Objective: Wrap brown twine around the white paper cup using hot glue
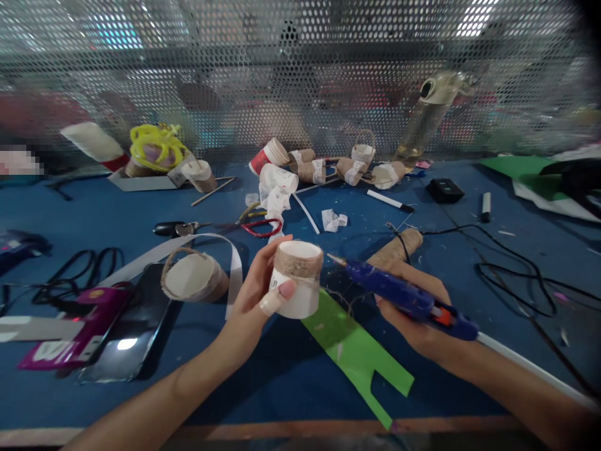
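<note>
A white paper cup (303,297), its upper part wrapped in a twine band (298,264), is held upright above the blue table (263,382) by the left hand (253,285), thumb pressed on its front. The right hand (425,279), apart from the left, is closed around a blue glue gun (399,289), whose nozzle points at the band from just beside it. Under them on the table lies a notched green strip (347,341); behind the right hand is a roll of twine (408,243). A handled small basket (216,285) and a phone (126,332) lie to the left, red-handled scissors (258,235) beyond the cup. Farther back, twine-wrapped cups (310,171) lie near a perforated metal screen (282,100).
</note>
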Action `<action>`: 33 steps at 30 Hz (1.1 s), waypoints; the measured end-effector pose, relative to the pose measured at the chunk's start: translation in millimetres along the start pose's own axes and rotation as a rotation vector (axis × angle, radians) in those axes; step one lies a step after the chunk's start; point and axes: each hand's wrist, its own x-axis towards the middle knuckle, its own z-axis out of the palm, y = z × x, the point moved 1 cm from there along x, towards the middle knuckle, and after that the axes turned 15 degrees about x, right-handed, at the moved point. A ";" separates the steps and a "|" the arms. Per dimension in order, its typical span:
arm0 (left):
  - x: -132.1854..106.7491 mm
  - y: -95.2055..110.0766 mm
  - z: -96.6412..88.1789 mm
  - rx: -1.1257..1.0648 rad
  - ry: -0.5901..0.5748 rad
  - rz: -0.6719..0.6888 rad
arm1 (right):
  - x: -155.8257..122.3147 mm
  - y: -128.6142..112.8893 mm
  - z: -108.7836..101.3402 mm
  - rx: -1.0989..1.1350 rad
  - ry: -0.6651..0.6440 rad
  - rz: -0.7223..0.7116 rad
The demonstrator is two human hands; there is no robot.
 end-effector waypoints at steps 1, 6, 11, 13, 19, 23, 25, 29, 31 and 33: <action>0.0 -1.4 0.3 0.008 -0.017 0.000 | -0.8 -1.1 1.3 0.050 0.024 0.020; 1.5 -6.1 2.0 0.032 -0.052 0.006 | -0.2 -6.4 13.6 0.312 0.024 0.198; 1.1 -0.4 6.1 0.097 -0.086 0.037 | -1.1 -5.2 25.4 0.417 0.071 0.284; 0.5 1.8 7.6 0.114 -0.103 0.037 | -2.9 -4.3 26.4 0.359 0.128 0.264; -0.7 2.6 8.2 0.186 -0.086 0.039 | -9.0 2.2 21.3 0.216 0.094 0.229; -0.4 1.9 8.0 0.191 -0.086 0.040 | -8.7 3.4 18.3 0.125 0.104 0.175; 0.4 2.0 7.8 0.201 -0.079 0.040 | -6.9 0.3 18.0 0.124 0.129 0.151; 2.0 2.9 8.0 0.199 -0.072 0.037 | -3.8 -8.5 17.9 0.116 0.171 0.112; 2.2 3.1 8.7 0.174 -0.081 0.033 | -3.3 -12.1 17.1 0.091 0.157 0.100; 2.0 3.1 9.6 0.152 -0.089 0.028 | -3.4 -14.6 15.7 0.064 0.135 0.099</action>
